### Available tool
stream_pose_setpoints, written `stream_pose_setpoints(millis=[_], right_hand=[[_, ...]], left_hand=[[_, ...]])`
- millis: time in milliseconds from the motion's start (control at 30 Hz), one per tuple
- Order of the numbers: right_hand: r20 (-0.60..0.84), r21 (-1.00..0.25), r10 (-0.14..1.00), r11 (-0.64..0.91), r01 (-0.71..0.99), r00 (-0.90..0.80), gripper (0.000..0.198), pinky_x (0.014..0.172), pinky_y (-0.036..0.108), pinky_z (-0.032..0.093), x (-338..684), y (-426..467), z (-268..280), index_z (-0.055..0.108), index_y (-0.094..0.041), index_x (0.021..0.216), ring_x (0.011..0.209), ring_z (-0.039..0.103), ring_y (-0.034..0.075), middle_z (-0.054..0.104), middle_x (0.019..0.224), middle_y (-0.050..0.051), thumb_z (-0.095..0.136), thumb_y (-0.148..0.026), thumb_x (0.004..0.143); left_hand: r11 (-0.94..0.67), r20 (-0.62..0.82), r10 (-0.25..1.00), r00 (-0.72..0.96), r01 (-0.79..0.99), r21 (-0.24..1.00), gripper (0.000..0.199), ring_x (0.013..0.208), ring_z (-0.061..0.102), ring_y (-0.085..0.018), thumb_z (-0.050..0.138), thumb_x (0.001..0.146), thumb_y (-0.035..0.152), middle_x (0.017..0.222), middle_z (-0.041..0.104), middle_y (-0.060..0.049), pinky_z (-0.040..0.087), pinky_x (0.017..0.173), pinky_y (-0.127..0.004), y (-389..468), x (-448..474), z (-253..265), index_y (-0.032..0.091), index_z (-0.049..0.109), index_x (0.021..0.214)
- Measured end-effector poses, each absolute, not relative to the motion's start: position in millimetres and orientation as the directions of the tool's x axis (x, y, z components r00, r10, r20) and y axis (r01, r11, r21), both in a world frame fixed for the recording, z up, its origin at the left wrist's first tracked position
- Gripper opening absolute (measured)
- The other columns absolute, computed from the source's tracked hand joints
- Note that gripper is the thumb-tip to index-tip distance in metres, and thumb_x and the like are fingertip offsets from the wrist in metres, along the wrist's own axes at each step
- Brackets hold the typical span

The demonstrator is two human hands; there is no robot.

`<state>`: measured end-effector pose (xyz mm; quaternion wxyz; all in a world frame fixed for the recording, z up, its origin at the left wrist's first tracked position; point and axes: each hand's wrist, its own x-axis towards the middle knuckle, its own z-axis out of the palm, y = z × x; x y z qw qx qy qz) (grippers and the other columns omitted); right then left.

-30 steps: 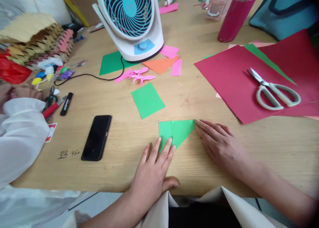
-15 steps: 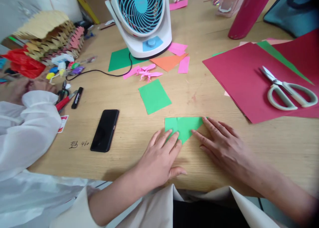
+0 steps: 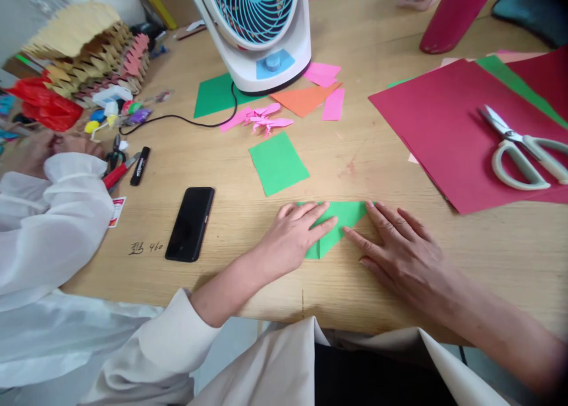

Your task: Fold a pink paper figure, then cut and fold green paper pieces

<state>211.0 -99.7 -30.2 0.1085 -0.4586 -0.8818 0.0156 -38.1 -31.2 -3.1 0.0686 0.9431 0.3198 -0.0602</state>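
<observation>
A folded piece of green paper (image 3: 331, 231) lies flat on the wooden table (image 3: 248, 276), with a crease near its lower left part. My left hand (image 3: 295, 231) rests across its left side, fingers stretched out and covering part of it. On the right, my right hand (image 3: 394, 240) lies with fingers spread, two fingertips touching the paper's right corner and slanting edge. Just beyond them is a flat green paper square (image 3: 278, 163). Farther off sits a pink folded paper figure (image 3: 266, 121).
A fan (image 3: 270, 57) stands at the back, its cord running left. Scissors (image 3: 517, 148) lie on dark red paper (image 3: 437, 128) at right, near a magenta bottle (image 3: 452, 15). A phone (image 3: 190, 224) lies left, and a co-worker's white sleeve (image 3: 53, 210) is beyond it.
My left hand has slid up along the paper toward its top edge, uncovering the lower crease. My right hand stays at the right corner. The whole view has shifted slightly.
</observation>
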Motion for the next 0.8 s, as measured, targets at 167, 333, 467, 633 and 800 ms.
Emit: stream_pose_setpoints(millis=[167, 333, 467, 633, 800], right_hand=[[0.223, -0.135, 0.791, 0.604, 0.786, -0.570, 0.042, 0.113, 0.058, 0.033, 198.4, -106.6, -29.4, 0.056, -0.014, 0.137, 0.142, 0.038, 0.037, 0.049, 0.146, 0.025, 0.051, -0.028, 0.098], [0.253, -0.168, 0.795, 0.597, 0.784, -0.551, 0.042, 0.114, 0.056, 0.031, 189.4, -111.5, -34.2, 0.057, -0.013, 0.134, 0.138, 0.044, 0.034, 0.051, 0.147, 0.021, 0.050, -0.033, 0.098], [0.216, -0.180, 0.794, 0.604, 0.776, -0.568, 0.044, 0.112, 0.057, 0.034, 183.0, -115.2, -33.3, 0.056, -0.016, 0.136, 0.139, 0.044, 0.036, 0.048, 0.148, 0.024, 0.053, -0.034, 0.096], [0.186, -0.182, 0.781, 0.624, 0.760, -0.597, 0.046, 0.111, 0.059, 0.036, 173.7, -119.3, -29.8, 0.058, -0.016, 0.135, 0.139, 0.043, 0.040, 0.047, 0.147, 0.026, 0.058, -0.036, 0.094], [0.176, -0.202, 0.782, 0.623, 0.755, -0.598, 0.049, 0.110, 0.062, 0.036, 169.3, -122.7, -28.6, 0.056, -0.018, 0.137, 0.140, 0.039, 0.042, 0.043, 0.150, 0.027, 0.062, -0.037, 0.092]], left_hand=[[-0.775, -0.137, 0.604, 0.785, 0.619, 0.129, 0.064, 0.138, 0.039, -0.029, 0.043, 0.088, 0.002, 0.160, 0.033, -0.008, 0.036, 0.098, -0.047, -26.5, -41.0, -6.6, 0.030, 0.046, 0.145], [-0.772, -0.131, 0.599, 0.790, 0.613, 0.168, 0.065, 0.137, 0.039, -0.031, 0.044, 0.087, 0.001, 0.161, 0.032, -0.010, 0.036, 0.095, -0.047, -23.9, -42.9, -8.6, 0.031, 0.047, 0.145], [-0.772, -0.119, 0.599, 0.792, 0.610, 0.180, 0.066, 0.137, 0.039, -0.030, 0.047, 0.086, 0.001, 0.161, 0.032, -0.009, 0.035, 0.096, -0.047, -24.1, -43.8, -9.4, 0.032, 0.047, 0.144], [-0.778, -0.112, 0.597, 0.794, 0.607, 0.161, 0.067, 0.138, 0.038, -0.030, 0.046, 0.086, 0.000, 0.161, 0.031, -0.009, 0.035, 0.095, -0.046, -25.4, -44.0, -10.2, 0.032, 0.045, 0.145], [-0.775, -0.122, 0.595, 0.795, 0.607, 0.174, 0.066, 0.139, 0.038, -0.030, 0.045, 0.087, 0.001, 0.161, 0.031, -0.009, 0.035, 0.097, -0.048, -25.0, -44.3, -9.5, 0.032, 0.045, 0.145]])
